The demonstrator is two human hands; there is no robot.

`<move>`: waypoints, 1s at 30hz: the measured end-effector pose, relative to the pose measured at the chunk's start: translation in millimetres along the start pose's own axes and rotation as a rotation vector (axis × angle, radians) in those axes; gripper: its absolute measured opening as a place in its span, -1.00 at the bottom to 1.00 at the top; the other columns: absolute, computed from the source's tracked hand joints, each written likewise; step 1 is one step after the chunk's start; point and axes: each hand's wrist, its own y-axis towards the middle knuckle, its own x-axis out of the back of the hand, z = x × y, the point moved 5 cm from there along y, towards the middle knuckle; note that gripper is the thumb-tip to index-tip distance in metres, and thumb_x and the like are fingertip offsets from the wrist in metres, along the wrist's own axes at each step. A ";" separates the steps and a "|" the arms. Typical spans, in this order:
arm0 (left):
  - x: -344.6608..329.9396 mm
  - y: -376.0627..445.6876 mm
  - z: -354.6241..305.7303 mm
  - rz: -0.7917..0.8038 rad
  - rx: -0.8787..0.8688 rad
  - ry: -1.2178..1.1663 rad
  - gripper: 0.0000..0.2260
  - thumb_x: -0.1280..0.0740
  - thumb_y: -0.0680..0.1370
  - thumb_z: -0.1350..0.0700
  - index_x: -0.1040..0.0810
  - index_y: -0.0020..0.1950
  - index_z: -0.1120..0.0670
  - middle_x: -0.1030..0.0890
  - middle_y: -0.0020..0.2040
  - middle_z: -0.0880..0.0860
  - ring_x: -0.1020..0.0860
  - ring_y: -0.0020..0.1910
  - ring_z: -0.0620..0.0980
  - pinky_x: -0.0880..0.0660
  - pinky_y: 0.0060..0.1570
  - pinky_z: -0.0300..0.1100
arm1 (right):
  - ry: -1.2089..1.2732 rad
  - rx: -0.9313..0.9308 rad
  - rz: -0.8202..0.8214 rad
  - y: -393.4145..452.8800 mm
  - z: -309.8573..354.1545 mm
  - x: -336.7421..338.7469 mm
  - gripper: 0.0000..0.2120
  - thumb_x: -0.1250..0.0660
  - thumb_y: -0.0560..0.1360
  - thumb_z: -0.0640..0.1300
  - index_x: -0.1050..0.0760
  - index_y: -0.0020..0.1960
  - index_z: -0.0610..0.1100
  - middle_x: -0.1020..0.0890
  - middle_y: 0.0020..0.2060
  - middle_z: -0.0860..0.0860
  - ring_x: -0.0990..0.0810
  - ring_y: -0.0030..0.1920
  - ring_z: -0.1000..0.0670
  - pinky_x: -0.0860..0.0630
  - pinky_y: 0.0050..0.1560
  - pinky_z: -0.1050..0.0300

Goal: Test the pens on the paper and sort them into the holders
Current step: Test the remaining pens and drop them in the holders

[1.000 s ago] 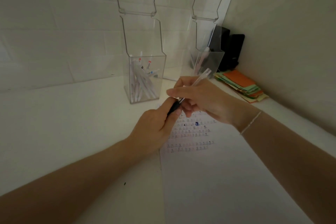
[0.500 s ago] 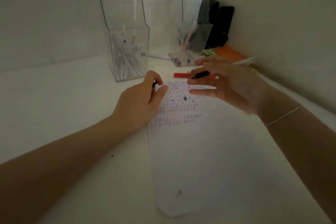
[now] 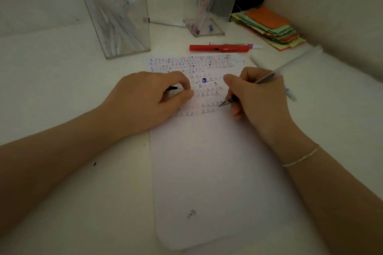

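The white desk [image 3: 62, 89] runs into a pale corner, the light dim and flat; both clear holders are cut off at the top edge, so I cannot see how tall they stand. The left holder [image 3: 116, 16] is a square-sided acrylic box crowded with pale pens whose barrels blur together; the right holder [image 3: 207, 12] holds only a few, hard to count through the glare. Behind it something black is mostly hidden; beside it lies a ragged stack of coloured papers [image 3: 269, 27], orange on top, green and yellow beneath.

My paper [image 3: 207, 161] lies lengthwise before me, its upper part covered with rows of tiny marks too small to read. My right hand [image 3: 259, 101] is curled round a clear-barrelled pen [image 3: 230, 101], its tip touching the sheet at the end of a row. My left hand [image 3: 149, 99] rests on the paper's left edge, fingers curled round a small black cap [image 3: 172, 88], mostly hidden in my grip. A glossy red pen [image 3: 219, 48] lies crosswise just past the paper's top; further pens on the right, behind my hand, are blurred.
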 end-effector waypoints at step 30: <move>-7.2 1.4 5.5 0.015 0.012 0.058 -0.80 -0.13 0.52 -0.16 -0.50 0.01 -0.19 -0.37 -0.50 -0.13 -0.38 -0.48 -0.22 -0.20 -0.43 -0.29 | -0.083 0.073 0.008 6.9 -3.4 3.3 -0.77 -0.32 0.42 -0.33 -0.43 -0.31 -0.50 -0.50 -0.59 -0.20 -0.39 -0.72 0.10 -0.38 -0.63 0.31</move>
